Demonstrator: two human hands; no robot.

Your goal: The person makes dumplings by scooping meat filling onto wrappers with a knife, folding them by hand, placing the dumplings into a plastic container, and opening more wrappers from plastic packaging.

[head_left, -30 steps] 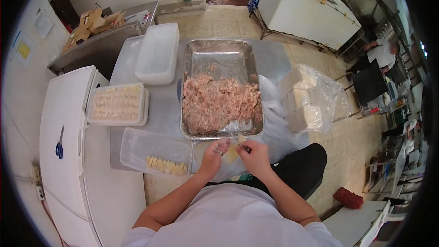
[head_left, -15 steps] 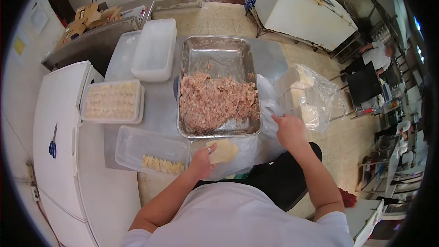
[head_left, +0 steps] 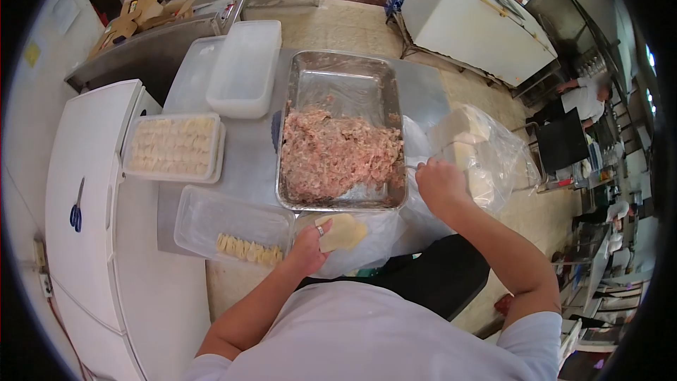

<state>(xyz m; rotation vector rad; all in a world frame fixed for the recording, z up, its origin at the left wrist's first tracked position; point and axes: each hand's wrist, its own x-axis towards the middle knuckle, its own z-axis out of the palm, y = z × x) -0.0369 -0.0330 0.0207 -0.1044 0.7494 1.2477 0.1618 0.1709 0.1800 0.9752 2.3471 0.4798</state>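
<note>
My left hand [head_left: 310,248] holds a flat, pale yellow dough wrapper [head_left: 343,232] below the near edge of the metal tray [head_left: 340,56]. Ground meat [head_left: 338,155] fills the near part of that tray. At the tray's right rim, my right hand [head_left: 441,185] is closed around a thin utensil [head_left: 412,167], most of it hidden by the fingers. Filled pieces [head_left: 248,250] stand in a row in the clear container [head_left: 211,222] left of my left hand.
A lidded tub [head_left: 174,147] of pale pieces and an empty white tub [head_left: 244,70] stand at the left. Bagged wrapper stacks [head_left: 469,148] lie at the right. A white freezer [head_left: 472,21] is beyond the table. Another person [head_left: 584,99] is far right.
My right hand has left the spot beside my left hand and moved right to the tray's side. The wrapper now lies spread on my left hand. The view has shifted slightly.
</note>
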